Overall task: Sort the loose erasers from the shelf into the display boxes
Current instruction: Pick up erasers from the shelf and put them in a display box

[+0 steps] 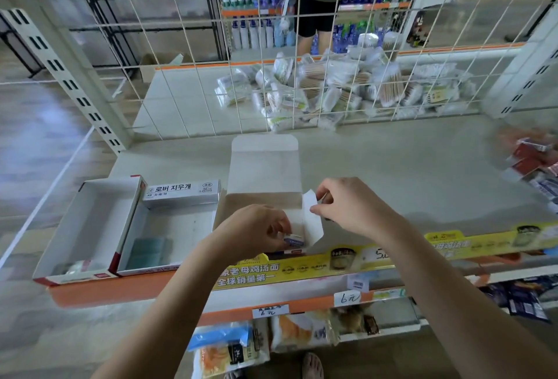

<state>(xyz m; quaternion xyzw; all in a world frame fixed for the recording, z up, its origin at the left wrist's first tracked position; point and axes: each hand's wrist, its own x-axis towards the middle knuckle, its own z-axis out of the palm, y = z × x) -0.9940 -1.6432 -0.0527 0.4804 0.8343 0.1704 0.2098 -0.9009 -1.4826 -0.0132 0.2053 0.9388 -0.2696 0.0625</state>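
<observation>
On the pale grey shelf deck [392, 161], a plain white cardboard display box [265, 173] with its lid flap standing up is sitting at the centre of the view, and both hands are working at it. The left hand [256, 230] is curling its fingers round a small white eraser with a blue and red wrapper [294, 241], holding it at the box's near end, at about 6 o'clock from the upright flap. The right hand [350, 206] is pinching the box's white side flap [311, 218] between thumb and fingertips, at 3 o'clock from the box's opening, with the flap bending outward.

At 9 o'clock from this box, a white display box with a red rim [87, 224] and a second white box beside it [163, 227] are lying side by side, touching along one wall. A silver-grey oblong carton printed with Korean lettering [182, 193] is resting across the far end of the second box, and a dull teal block [148, 251] is lying in its near half; what that block is cannot be told.

At 3 o'clock, near the right edge, blurred red, white and blue packets [534, 164] are lying in a loose pile on the deck. At 12 o'clock, behind the cream wire grid panel [211, 55], a heap of clear bags of cotton swabs [332, 88] is sitting on another shelf, and a person's legs in dark shorts [317, 22] are showing beyond it. A yellow printed price strip [302, 270] is running along the shelf's front edge at 6 o'clock
</observation>
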